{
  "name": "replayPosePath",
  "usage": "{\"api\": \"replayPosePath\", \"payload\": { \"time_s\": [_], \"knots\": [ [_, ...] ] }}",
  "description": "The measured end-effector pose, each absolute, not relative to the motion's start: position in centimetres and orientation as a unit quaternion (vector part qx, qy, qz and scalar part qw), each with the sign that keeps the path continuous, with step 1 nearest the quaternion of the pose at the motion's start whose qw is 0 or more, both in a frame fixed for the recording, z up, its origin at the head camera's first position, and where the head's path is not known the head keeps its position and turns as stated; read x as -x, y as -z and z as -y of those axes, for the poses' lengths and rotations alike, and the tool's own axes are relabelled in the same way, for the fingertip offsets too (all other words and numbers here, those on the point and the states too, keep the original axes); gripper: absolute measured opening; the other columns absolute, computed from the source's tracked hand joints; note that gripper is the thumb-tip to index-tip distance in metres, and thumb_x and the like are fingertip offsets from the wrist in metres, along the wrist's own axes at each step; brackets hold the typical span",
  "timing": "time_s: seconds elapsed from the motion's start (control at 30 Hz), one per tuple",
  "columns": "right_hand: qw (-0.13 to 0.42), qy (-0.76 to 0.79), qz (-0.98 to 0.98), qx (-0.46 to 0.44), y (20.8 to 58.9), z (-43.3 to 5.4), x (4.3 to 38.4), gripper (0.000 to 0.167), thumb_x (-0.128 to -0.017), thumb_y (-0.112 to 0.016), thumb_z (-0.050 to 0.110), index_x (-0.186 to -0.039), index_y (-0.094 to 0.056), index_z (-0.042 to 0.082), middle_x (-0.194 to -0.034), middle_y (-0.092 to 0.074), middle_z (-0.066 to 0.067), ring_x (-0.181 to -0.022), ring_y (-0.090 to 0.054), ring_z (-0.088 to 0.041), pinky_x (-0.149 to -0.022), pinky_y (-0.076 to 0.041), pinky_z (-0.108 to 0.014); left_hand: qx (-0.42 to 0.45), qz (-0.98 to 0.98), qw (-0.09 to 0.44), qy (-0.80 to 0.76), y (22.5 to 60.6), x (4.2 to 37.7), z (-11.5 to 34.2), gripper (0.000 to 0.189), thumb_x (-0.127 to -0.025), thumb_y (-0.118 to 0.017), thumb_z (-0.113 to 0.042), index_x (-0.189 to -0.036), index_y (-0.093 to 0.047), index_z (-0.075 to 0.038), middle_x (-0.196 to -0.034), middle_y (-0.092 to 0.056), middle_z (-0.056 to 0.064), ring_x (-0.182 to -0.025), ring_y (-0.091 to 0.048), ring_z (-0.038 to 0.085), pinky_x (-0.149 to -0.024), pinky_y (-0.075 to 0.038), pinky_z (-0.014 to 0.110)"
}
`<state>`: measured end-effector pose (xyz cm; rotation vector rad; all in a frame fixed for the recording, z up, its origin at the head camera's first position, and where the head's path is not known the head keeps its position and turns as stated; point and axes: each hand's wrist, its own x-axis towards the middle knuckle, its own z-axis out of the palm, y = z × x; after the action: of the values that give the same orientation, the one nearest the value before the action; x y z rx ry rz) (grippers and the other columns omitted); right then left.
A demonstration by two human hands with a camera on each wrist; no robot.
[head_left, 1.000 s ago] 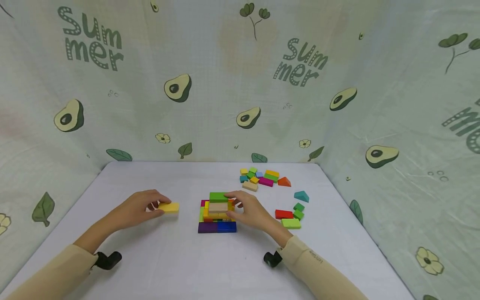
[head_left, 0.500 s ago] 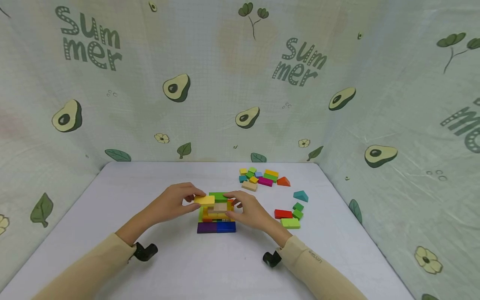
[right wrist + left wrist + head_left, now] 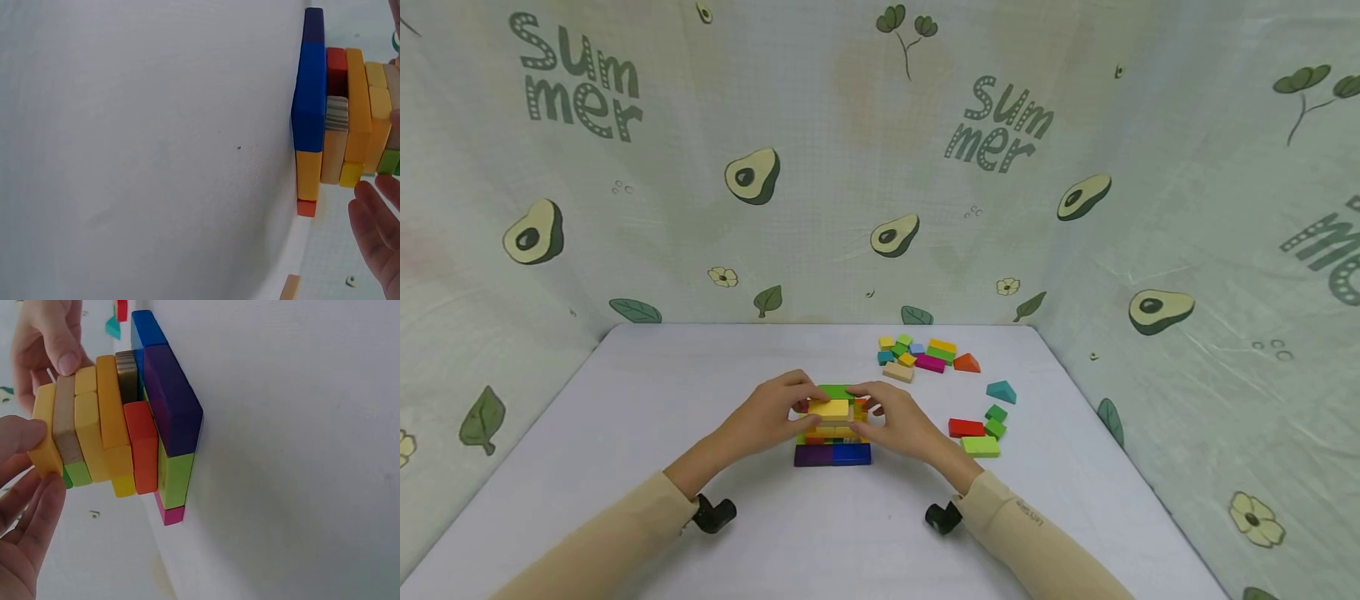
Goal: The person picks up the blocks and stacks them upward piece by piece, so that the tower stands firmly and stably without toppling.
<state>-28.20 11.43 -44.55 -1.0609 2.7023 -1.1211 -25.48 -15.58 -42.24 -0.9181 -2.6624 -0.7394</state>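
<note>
A smooth, plain yellow block, oblong with softened edges, is at the top of a many-coloured stack of blocks between the two hands, above a beige block. The left hand pinches its end between thumb and fingers, slightly parted. The right hand curves thumb and fingers round the stack's upper side, thumb by the beige block. Whether yellow bears fully on beige is unclear; the right wrist view crops the stack's top.
</note>
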Motion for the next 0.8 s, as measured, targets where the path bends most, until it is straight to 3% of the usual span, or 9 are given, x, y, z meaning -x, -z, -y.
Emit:
{"api": "replayPosePath", "payload": {
  "time_s": [0.53, 0.8],
  "knots": [
    [0.022, 0.375, -0.861, 0.343, 44.64, -11.51, 28.31, 0.053, -0.1, -0.077, 0.025, -0.149, -0.058, 0.017, -0.142, -0.064, -0.001, -0.12, -0.067, -0.025, -0.102, -0.06, -0.044, 0.294, 0.903, 0.121, 0.288, 42.69, 25.28, 14.78, 0.039, -0.089, -0.089, -0.02, -0.125, -0.076, -0.012, -0.107, -0.064, 0.0, -0.09, -0.064, 0.011, -0.081, -0.065, 0.038],
    [0.015, 0.372, -0.862, 0.343, 44.71, -11.5, 28.29, 0.052, -0.101, -0.076, 0.027, -0.149, -0.058, 0.017, -0.141, -0.064, 0.0, -0.118, -0.067, -0.02, -0.101, -0.06, -0.042, 0.259, 0.899, 0.101, 0.338, 43.05, 25.48, 14.85, 0.045, -0.093, -0.085, -0.028, -0.133, -0.073, -0.012, -0.118, -0.065, 0.004, -0.093, -0.067, 0.011, -0.083, -0.062, 0.025]
  ]
}}
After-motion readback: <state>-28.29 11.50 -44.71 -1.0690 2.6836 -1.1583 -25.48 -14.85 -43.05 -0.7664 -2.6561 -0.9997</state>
